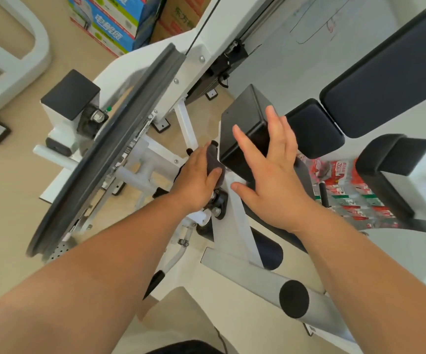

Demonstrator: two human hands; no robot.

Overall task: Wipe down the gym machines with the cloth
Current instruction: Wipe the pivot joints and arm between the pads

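Observation:
A white gym machine (234,218) with black pads fills the middle. My left hand (196,180) grips a dark cloth (213,159), bunched against the white frame just left of a black box-shaped pad (242,118). My right hand (270,175) is spread with straight fingers, lying against the front face of that black pad. Most of the cloth is hidden under my left palm and fingers.
A large black-rimmed pulley wheel (114,139) slants down the left. Dark seat and back pads (390,80) lie at the right, with red and green packs (344,190) below them. Cardboard boxes (109,21) stand at the top. A grey bar with a black cap (293,298) juts out near me.

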